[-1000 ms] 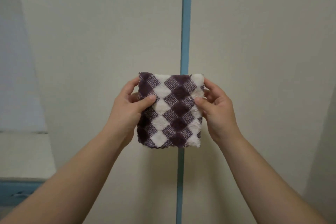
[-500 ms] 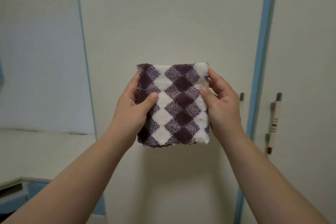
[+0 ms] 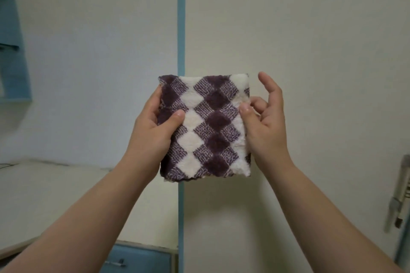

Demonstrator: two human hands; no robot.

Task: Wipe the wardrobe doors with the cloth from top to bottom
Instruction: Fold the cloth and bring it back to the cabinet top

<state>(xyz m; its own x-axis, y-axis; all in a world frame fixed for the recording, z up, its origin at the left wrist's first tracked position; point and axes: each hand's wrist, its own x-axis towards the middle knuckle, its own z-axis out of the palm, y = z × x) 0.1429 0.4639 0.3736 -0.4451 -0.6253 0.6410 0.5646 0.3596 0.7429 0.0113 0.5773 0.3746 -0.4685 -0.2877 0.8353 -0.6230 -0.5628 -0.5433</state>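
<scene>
A folded cloth (image 3: 210, 126) with purple and white diamonds hangs upright in front of me, held at chest height. My left hand (image 3: 153, 131) grips its left edge, thumb on the front. My right hand (image 3: 266, 124) pinches the right edge with thumb and a bent finger, the other fingers spread away from the cloth. Behind the cloth stands a cream wardrobe door (image 3: 299, 40), bordered on its left by a vertical blue strip (image 3: 180, 29). The cloth is apart from the door.
A metal door handle (image 3: 401, 193) shows at the right edge. To the left is a pale wall, a cream desktop (image 3: 44, 195) and a blue drawer (image 3: 137, 259) below it. Blue shelving (image 3: 13, 51) is at the far left.
The view has swung left, so the blue strip now sits behind the cloth's left part. My right hand has loosened, its fingers opening away from the cloth's edge.
</scene>
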